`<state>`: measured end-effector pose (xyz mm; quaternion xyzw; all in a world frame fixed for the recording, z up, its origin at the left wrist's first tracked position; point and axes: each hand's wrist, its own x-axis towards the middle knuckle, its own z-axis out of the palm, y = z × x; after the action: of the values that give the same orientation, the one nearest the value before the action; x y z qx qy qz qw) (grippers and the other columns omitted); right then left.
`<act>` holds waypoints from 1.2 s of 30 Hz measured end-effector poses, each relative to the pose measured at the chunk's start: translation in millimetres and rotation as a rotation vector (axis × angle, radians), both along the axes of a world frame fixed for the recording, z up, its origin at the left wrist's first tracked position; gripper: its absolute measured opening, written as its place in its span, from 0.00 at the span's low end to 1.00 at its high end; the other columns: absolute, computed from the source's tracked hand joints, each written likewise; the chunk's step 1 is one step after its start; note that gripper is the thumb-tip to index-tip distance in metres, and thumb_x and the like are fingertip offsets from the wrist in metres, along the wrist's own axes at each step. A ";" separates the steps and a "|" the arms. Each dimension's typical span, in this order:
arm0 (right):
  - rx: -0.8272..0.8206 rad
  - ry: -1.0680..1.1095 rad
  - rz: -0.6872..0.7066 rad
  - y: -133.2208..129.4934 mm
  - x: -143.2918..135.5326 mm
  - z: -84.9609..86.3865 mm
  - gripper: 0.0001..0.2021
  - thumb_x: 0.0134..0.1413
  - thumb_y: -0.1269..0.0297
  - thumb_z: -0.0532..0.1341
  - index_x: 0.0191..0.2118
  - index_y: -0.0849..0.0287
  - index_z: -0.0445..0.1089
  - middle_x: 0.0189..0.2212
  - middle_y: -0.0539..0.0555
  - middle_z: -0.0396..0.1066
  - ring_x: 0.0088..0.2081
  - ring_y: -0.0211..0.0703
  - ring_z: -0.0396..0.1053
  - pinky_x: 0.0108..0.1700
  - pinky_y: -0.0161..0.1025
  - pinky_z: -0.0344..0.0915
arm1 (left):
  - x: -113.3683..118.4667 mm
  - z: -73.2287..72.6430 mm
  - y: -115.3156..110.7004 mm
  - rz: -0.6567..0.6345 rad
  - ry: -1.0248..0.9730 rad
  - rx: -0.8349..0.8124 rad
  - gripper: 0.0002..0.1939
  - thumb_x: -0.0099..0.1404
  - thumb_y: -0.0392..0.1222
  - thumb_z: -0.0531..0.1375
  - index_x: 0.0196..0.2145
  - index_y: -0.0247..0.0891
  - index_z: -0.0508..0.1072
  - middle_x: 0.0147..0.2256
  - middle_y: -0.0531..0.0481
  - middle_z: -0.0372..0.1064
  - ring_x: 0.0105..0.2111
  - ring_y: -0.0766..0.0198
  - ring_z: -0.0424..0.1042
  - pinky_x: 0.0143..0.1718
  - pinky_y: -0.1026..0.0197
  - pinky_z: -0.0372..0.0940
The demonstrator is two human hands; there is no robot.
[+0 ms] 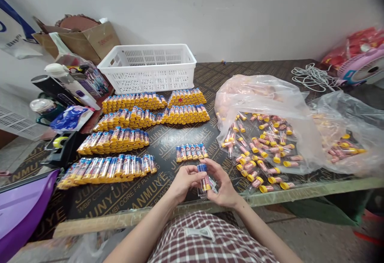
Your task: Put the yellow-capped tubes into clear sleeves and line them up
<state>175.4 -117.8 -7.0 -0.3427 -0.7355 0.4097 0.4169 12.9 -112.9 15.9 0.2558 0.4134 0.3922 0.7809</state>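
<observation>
Close to the table's front edge, my left hand [184, 182] and my right hand [222, 183] are closed around a small clear tube [204, 179] with a blue top and a yellow bottom end. My left thumb and fingers pinch its left side, while my right fingers hold it from the right at top and bottom. Under the tube, partly hidden by my hands, is something clear and printed that I cannot make out. A short row of similar tubes [191, 152] lies just beyond my hands.
Stacked tubes [112, 169] fill the left side in several rows, with a white plastic basket [153, 77] behind. To the right, a plastic bag [264, 91] spills loose yellow-ended tubes [258, 155]. A tape dispenser [64, 147], purple bin [30, 211] and pink fan [361, 67] stand at the sides.
</observation>
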 end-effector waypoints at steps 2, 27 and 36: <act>0.005 0.014 -0.001 -0.2 -0.6 -0.2 0.42 0.36 0.79 0.56 0.62 0.53 0.48 0.57 0.58 0.58 0.57 0.50 0.60 0.58 0.48 0.60 | 0.1 1.0 -0.4 0.003 -0.002 0.002 0.19 0.43 0.45 0.71 0.28 0.29 0.73 0.24 0.49 0.72 0.23 0.68 0.70 0.27 0.66 0.64; 0.061 -0.165 -0.237 14.0 16.7 -3.8 0.37 0.50 0.68 0.60 0.63 0.52 0.44 0.63 0.58 0.46 0.60 0.50 0.55 0.59 0.52 0.56 | -61.5 -23.6 65.4 0.246 1.219 0.402 0.22 0.48 0.51 0.67 0.38 0.36 0.71 0.23 0.50 0.70 0.28 0.58 0.71 0.33 0.60 0.61; 0.257 -0.689 -0.686 54.6 66.2 -32.6 0.13 0.53 0.67 0.56 0.45 0.57 0.69 0.43 0.59 0.69 0.47 0.56 0.62 0.49 0.55 0.56 | -68.9 -33.0 71.3 -0.081 1.663 0.494 0.18 0.65 0.52 0.52 0.41 0.37 0.73 0.38 0.39 0.71 0.39 0.52 0.71 0.37 0.59 0.59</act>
<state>241.6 -63.2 -39.6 -0.6259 -0.7201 0.0183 0.2990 -56.0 -41.6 -17.1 0.6363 0.7435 0.1284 0.1608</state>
